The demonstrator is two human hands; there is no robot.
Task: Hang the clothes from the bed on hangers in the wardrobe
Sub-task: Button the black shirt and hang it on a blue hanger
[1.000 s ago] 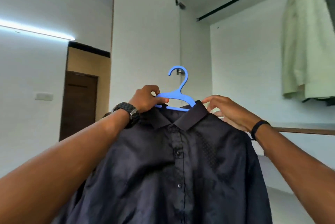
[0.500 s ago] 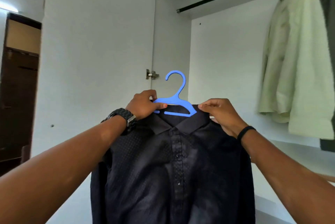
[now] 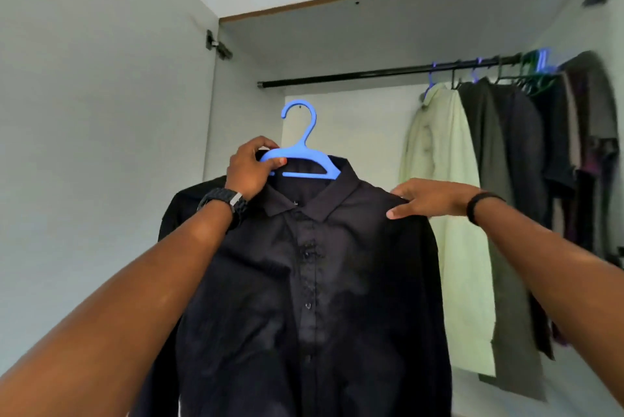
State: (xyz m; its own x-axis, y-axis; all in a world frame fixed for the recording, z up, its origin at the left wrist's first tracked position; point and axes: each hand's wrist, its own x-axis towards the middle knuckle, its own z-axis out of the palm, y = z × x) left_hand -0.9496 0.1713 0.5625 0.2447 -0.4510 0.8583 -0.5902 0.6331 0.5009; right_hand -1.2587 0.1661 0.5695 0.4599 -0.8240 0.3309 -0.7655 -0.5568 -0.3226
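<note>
A black button-up shirt (image 3: 314,281) hangs on a blue plastic hanger (image 3: 302,155), held up in front of the open wardrobe. My left hand (image 3: 250,168) grips the hanger's left shoulder together with the shirt collar. My right hand (image 3: 429,197) pinches the shirt's right shoulder seam, thumb under the cloth. The hanger's hook points up and left, below the black wardrobe rail (image 3: 381,74) and apart from it.
A pale green shirt (image 3: 442,200), a dark olive garment (image 3: 489,160) and several dark clothes (image 3: 580,146) hang on the rail's right half. The open wardrobe door (image 3: 101,146) stands at the left, with a hinge (image 3: 216,45) near its top.
The view has swung right and up, so the whole rail and more hung clothes show. The shirt is raised higher. My right hand slid from the collar out to the shoulder.
</note>
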